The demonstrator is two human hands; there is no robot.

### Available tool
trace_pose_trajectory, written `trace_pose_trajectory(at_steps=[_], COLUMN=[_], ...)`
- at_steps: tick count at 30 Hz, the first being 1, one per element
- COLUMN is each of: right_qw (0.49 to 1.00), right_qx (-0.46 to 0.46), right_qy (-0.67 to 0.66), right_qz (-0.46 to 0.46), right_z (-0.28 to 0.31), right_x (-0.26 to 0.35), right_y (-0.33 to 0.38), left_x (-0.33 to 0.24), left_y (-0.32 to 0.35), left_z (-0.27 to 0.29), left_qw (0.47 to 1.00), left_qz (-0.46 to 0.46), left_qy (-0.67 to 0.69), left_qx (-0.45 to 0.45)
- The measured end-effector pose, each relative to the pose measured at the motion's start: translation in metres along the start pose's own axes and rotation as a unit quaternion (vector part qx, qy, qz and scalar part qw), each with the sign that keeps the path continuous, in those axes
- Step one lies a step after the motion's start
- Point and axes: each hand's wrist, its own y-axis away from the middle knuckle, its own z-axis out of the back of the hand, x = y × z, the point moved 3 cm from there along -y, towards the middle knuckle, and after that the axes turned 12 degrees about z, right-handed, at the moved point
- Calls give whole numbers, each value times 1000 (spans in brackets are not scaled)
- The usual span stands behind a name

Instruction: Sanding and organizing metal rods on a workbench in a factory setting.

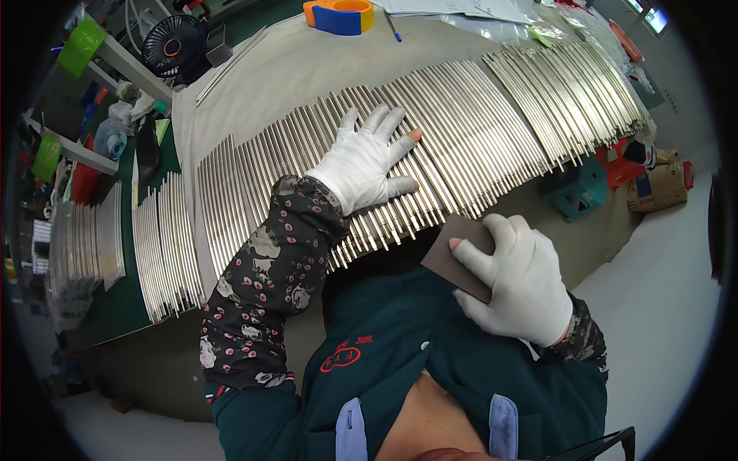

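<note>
Long rows of thin shiny metal rods (453, 107) lie side by side across the table. My left hand (365, 163), in a white glove with bare tips on some fingers, rests flat on the middle rods with its fingers spread. Close to the table's near edge, my right hand (523, 280), also in a white glove, grips a flat brown rectangular block (461, 257), which looks like a sanding pad. The block is held just off the near ends of the rods. Part of it is hidden behind the right fingers.
More rods (169, 246) lie on a green surface at the left. A roll of tape in an orange and blue holder (340, 15), a pen (393, 26) and papers (461, 8) are at the back. A black fan (175, 48) stands far left; a teal stool (575, 188) is beyond the right edge.
</note>
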Motion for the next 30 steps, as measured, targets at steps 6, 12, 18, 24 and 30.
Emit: trace_pose_trajectory(at_steps=[6,12,18,24,30], right_qw=[996,997,993,993,975], right_qx=[-80,-51,-65,-84,-210], right_qy=[47,56,88,80,71], right_qz=[10,33,53,22,-24], right_z=[-24,-10,-25,-41,-19], right_x=[0,5,9,0,-18], right_y=[-13,4,-8,-17,-21], left_x=[3,9,9,9,11], left_y=[-2,-1,0,-1,8], left_z=[-4,-13,-13,-14,-7], left_qw=[1000,999,998,998,999], left_qz=[-2,-22,-25,-24,-16], left_qy=[2,-19,-27,-9,-22], left_qx=[-1,-45,-53,-56,-41])
